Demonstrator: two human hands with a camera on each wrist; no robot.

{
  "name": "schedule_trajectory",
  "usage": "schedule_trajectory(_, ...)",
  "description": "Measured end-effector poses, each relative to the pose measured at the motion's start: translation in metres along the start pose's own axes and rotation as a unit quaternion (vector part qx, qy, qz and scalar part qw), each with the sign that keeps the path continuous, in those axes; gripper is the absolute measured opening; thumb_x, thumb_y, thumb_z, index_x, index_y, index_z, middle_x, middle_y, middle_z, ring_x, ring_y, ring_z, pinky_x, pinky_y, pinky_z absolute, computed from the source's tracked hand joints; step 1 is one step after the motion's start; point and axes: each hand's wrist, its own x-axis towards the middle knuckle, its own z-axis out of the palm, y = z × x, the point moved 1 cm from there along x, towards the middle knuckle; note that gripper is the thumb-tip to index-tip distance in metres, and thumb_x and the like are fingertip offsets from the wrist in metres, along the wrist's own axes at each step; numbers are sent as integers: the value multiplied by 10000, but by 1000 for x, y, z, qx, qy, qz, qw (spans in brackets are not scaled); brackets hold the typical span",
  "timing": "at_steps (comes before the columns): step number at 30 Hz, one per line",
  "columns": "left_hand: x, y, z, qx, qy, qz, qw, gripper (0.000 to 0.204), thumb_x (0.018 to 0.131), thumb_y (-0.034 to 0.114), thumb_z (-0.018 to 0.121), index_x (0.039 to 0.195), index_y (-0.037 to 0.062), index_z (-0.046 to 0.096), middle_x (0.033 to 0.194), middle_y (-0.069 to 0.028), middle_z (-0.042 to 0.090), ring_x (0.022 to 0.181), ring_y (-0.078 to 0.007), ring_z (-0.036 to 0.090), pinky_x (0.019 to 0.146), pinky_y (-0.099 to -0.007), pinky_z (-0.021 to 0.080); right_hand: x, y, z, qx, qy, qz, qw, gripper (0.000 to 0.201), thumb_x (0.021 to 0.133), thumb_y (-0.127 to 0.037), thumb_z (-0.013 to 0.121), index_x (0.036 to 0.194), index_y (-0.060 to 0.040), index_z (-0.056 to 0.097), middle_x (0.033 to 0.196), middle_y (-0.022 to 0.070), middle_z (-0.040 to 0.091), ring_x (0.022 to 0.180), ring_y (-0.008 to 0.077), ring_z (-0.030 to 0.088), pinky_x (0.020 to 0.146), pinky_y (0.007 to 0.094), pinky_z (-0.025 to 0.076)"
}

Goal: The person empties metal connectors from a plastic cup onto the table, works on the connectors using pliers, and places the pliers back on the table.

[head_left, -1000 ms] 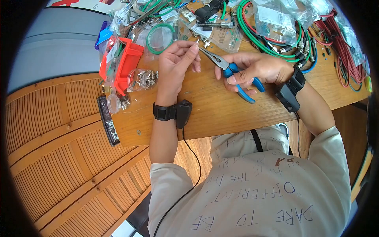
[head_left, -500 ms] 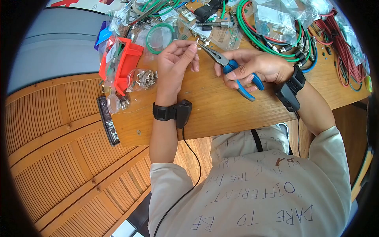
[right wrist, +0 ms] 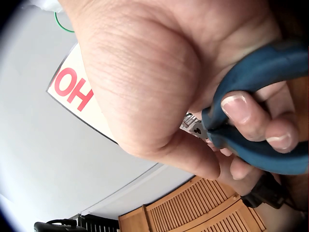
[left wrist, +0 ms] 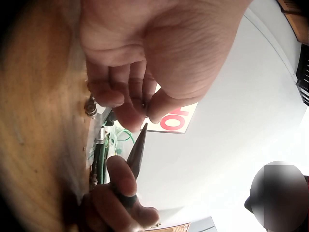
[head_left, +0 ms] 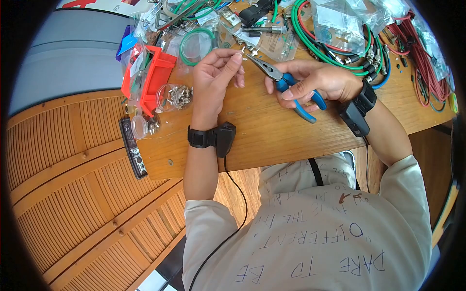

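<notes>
The left hand (head_left: 216,80) pinches a tiny metal piece (head_left: 243,50) between thumb and index finger; in the left wrist view it is mostly hidden by the fingertips. Blue-handled long-nose pliers (head_left: 275,74) are gripped in the right hand (head_left: 323,83), their nose pointing at the left fingertips. The tips lie very close to the small piece; whether they touch it cannot be told. In the right wrist view, fingers of the right hand (right wrist: 154,77) pass between the spread blue handles (right wrist: 260,154).
A red bin (head_left: 158,80), a clear jar of metal connectors (head_left: 180,97) and a smaller open container (head_left: 141,127) stand left of the left hand. Coiled green cables (head_left: 303,34), plastic bags (head_left: 337,29) and a bundle of red cables (head_left: 417,63) cover the table's far side and right.
The pliers have tilted slightly in the right hand, their handles shifting up and closer together. The left hand has moved very slightly left and keeps its pinch.
</notes>
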Motion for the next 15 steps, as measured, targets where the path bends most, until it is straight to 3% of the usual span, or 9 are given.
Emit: schedule_trajectory(15, 1, -1, 1, 14, 4, -4, 1000, 199, 1040, 153, 710, 1150, -13, 695, 854, -59, 694, 673, -124, 627, 595, -253, 480, -1, -3, 4, -9, 1, 6, 1000, 275, 1002, -104, 696, 1240, -39, 576, 874, 38, 615, 541, 1, 434, 476, 214, 341)
